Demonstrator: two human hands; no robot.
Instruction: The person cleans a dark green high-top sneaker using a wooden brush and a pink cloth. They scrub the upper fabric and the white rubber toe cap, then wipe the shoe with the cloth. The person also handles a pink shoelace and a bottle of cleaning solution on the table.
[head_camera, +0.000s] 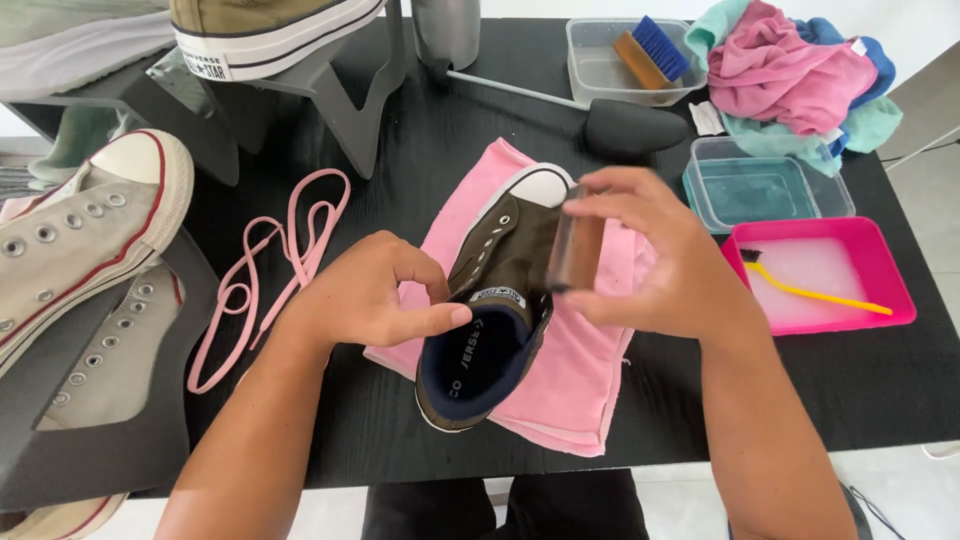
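Bright, even daylight; soft shadows, slight edge distortion.

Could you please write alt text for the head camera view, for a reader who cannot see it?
The left hand steadies a dark olive sneaker on a pink cloth while the right hand holds a wooden brush against it. Pink laces lie to the left on the black table.
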